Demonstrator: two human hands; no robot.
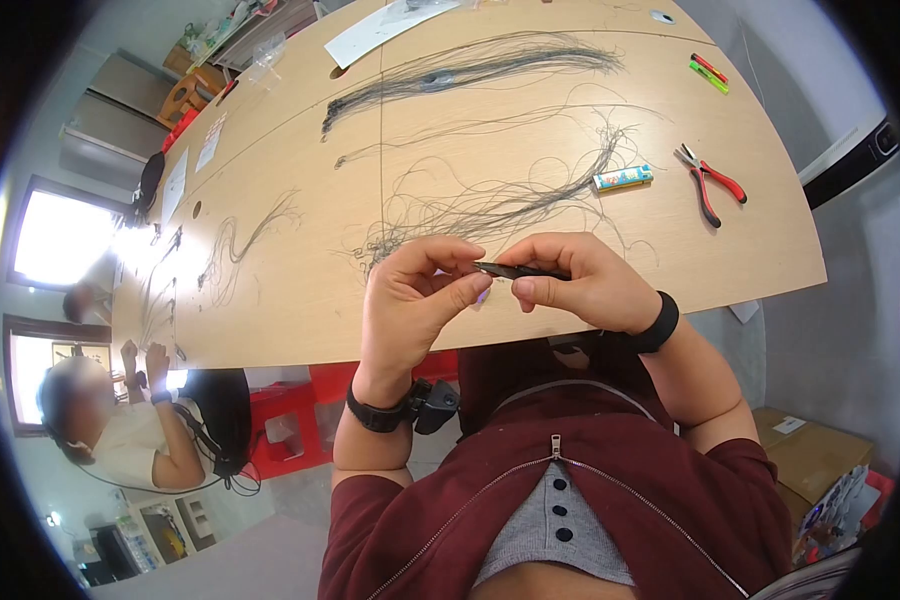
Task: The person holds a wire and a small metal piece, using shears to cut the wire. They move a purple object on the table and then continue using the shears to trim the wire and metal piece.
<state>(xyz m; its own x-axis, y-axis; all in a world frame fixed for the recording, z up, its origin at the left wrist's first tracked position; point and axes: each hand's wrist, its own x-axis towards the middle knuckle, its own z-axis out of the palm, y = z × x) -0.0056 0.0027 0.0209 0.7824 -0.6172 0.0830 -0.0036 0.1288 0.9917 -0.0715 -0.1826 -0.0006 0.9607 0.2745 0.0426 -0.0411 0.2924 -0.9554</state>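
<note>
My right hand (595,280) grips a slim black pointed tool (538,271) that looks like tweezers, its tip directed left. Close against that tip, my left hand (410,300) is closed in a pinch; what lies between its thumb and finger is too small to make out. Both hands are above the table's near edge. Just beyond them lies a loose bundle of thin dark cords (510,212), tangled at its left end and frayed at its right. A blue patterned lighter (623,178) rests by the right end of this bundle.
Red-handled pliers (710,187) lie to the right, with red and green pens (708,73) farther back. A second cord bundle (450,80) stretches across the far side of the wooden table (730,255). At left, another person (130,420) sits near a red stool (290,425).
</note>
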